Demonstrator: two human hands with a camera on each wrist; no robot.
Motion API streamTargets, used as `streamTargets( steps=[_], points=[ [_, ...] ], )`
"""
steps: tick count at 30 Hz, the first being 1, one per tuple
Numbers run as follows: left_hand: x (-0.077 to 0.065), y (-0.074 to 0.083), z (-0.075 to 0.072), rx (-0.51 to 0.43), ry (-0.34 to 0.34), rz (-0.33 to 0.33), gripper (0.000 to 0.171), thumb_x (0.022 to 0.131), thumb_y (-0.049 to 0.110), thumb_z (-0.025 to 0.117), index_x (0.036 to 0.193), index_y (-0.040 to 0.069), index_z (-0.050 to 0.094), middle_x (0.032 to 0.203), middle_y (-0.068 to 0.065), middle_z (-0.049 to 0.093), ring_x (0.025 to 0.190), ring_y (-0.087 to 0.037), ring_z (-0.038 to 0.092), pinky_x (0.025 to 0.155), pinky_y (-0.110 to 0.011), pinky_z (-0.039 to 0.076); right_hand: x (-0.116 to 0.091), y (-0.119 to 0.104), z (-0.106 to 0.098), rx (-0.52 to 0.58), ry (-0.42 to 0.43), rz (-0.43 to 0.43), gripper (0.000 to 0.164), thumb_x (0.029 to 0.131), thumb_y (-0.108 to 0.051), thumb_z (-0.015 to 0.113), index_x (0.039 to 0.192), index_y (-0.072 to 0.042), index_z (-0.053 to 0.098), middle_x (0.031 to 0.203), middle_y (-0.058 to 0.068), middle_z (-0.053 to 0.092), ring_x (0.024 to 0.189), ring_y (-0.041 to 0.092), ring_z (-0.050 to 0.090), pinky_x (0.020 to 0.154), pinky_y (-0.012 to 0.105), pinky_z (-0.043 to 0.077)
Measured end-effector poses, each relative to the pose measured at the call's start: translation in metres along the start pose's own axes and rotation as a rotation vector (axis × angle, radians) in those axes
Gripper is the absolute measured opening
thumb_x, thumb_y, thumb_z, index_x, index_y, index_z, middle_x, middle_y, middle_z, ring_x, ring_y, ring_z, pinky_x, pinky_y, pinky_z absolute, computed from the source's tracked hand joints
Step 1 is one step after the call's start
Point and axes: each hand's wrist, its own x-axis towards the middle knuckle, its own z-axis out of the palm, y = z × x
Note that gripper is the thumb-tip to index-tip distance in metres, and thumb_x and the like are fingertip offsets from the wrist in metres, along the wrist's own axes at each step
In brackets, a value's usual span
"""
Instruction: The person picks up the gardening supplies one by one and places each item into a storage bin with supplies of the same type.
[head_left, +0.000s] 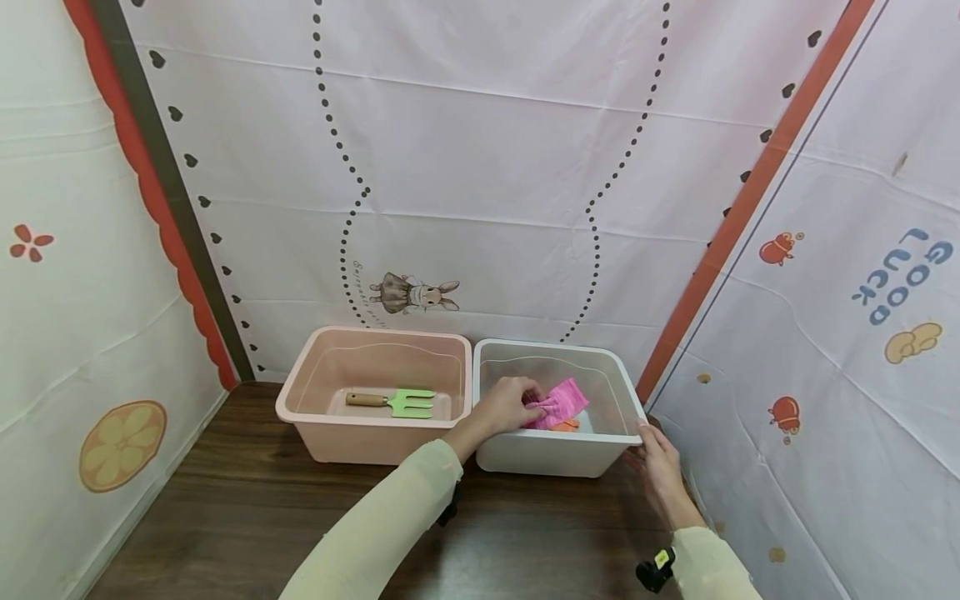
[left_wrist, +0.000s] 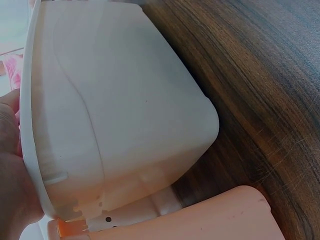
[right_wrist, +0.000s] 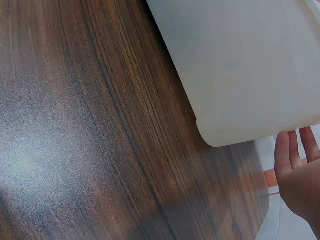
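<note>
In the head view my left hand (head_left: 510,405) reaches over the front rim of the white bin (head_left: 536,454). Its fingers pinch a pink, crinkled, cloth-like piece (head_left: 564,403) inside. An orange item (head_left: 566,425), mostly hidden, lies beneath the pink piece. My right hand (head_left: 660,468) holds the bin's front right corner, thumb at the rim and fingers along the outer side. In the right wrist view the fingers (right_wrist: 283,150) touch the bin's wall. The left wrist view shows mostly the bin's outer front wall, with the left hand (left_wrist: 15,175) at its rim.
A pink bin (head_left: 356,442) stands close against the white one on the left. A green hand fork (head_left: 408,403) with a wooden handle lies inside it. Both bins sit on a dark wooden table (head_left: 300,517), with printed cloth walls behind and at both sides.
</note>
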Motion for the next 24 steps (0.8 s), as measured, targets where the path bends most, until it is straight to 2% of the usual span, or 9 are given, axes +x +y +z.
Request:
streamTargets(
  steps=[3,7,9,12,16,20,24],
  points=[
    [0.0006,0.0003,0.0004,-0.004,0.003,0.000,0.017,0.094,0.028,0.084,0.104,0.016,0.077,0.095,0.007,0.072,0.086,-0.007,0.064,0.080,-0.022,0.054,0.0000,0.0000,-0.0006,0.021,0.005,-0.006,0.068,0.110,-0.051,0.051,0.158,-0.003,0.042,0.126,-0.001,0.068,0.101,0.003,0.067,0.096,0.031,0.059],
    [0.0010,0.0005,0.0007,-0.023,0.014,0.002,0.022,0.093,0.028,0.085,0.108,0.015,0.077,0.103,0.004,0.074,0.095,-0.010,0.067,0.086,-0.024,0.055,0.0004,0.0002,-0.0012,0.045,0.006,-0.014,0.067,0.110,-0.049,0.053,0.156,-0.001,0.043,0.104,-0.016,0.067,0.100,0.005,0.068,0.090,0.028,0.059],
    [0.0008,0.0002,0.0006,-0.027,0.016,0.008,0.024,0.092,0.027,0.086,0.109,0.014,0.076,0.105,0.003,0.074,0.099,-0.011,0.068,0.089,-0.025,0.055,0.0003,-0.0001,-0.0012,0.044,0.007,-0.013,0.068,0.110,-0.050,0.053,0.156,-0.001,0.043,0.108,-0.014,0.068,0.101,0.005,0.068,0.090,0.027,0.059],
    [0.0000,-0.0003,0.0000,-0.036,0.007,0.016,0.027,0.092,0.024,0.086,0.112,0.010,0.076,0.107,0.001,0.073,0.103,-0.016,0.068,0.091,-0.027,0.056,0.0005,-0.0001,-0.0006,0.021,0.009,-0.004,0.070,0.109,-0.053,0.052,0.157,-0.003,0.043,0.129,0.000,0.067,0.101,0.003,0.067,0.095,0.030,0.058],
    [-0.0022,-0.0001,-0.0011,-0.054,-0.007,0.021,0.031,0.093,0.024,0.084,0.116,0.005,0.075,0.108,0.000,0.072,0.108,-0.023,0.069,0.093,-0.030,0.056,0.0021,0.0009,0.0007,-0.008,0.011,-0.003,0.072,0.109,-0.055,0.051,0.159,-0.004,0.043,0.151,0.019,0.055,0.099,-0.001,0.067,0.109,0.045,0.053],
    [-0.0040,0.0002,-0.0017,-0.070,-0.008,0.017,0.031,0.095,0.027,0.083,0.116,0.006,0.075,0.110,-0.001,0.072,0.110,-0.026,0.069,0.094,-0.032,0.056,0.0033,0.0023,0.0012,-0.020,0.014,-0.012,0.072,0.109,-0.056,0.049,0.159,-0.004,0.043,0.154,0.024,0.052,0.097,-0.003,0.067,0.114,0.053,0.047],
    [-0.0053,-0.0002,-0.0024,-0.087,0.021,0.016,0.031,0.095,0.026,0.083,0.118,0.007,0.073,0.114,-0.003,0.071,0.112,-0.027,0.069,0.095,-0.032,0.056,0.0035,0.0026,0.0009,-0.020,0.014,-0.012,0.072,0.109,-0.056,0.051,0.158,-0.003,0.043,0.151,0.020,0.056,0.097,-0.002,0.067,0.111,0.048,0.051]
  ],
)
